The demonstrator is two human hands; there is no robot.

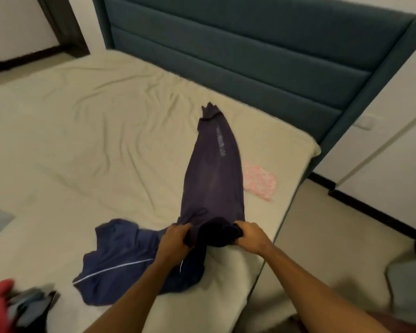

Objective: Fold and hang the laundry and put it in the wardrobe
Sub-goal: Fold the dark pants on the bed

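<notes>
A dark purple garment with pale lettering stretches away from me across the bed. My left hand and my right hand each grip its bunched near end, close together. Under my left forearm lies a navy garment with thin white piping, spread flat on the sheet. A small pink patterned cloth lies to the right of the purple garment, near the bed's edge.
A heap of laundry, red and grey, sits at the bottom left corner. The teal padded headboard runs along the far side. White wardrobe doors stand to the right, across a strip of floor.
</notes>
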